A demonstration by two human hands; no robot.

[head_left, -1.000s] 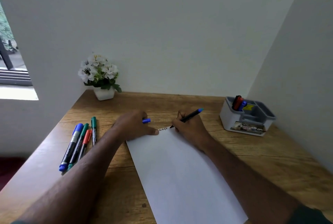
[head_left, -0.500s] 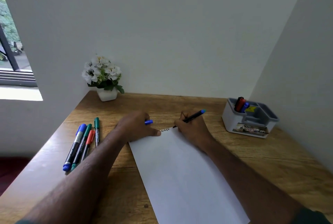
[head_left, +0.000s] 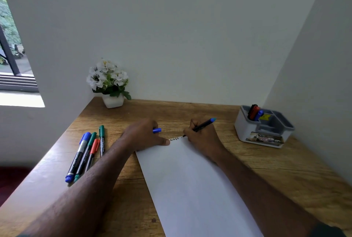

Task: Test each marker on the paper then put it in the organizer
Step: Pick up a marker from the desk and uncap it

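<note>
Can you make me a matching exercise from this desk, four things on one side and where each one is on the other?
1. blue cap
2. flower pot
3. organizer
4. black marker

A. far left corner of the desk
B. in the left hand
C. in the right hand, tip on the paper
D. right side, by the wall

Pairs: 1-B, 2-A, 3-D, 4-C

A wooden desk point(head_left: 266, 172) bore a white paper point(head_left: 190, 183), four capped markers point(head_left: 85, 154), a potted flower point(head_left: 110, 84) and a grey organizer point(head_left: 263, 132).
</note>
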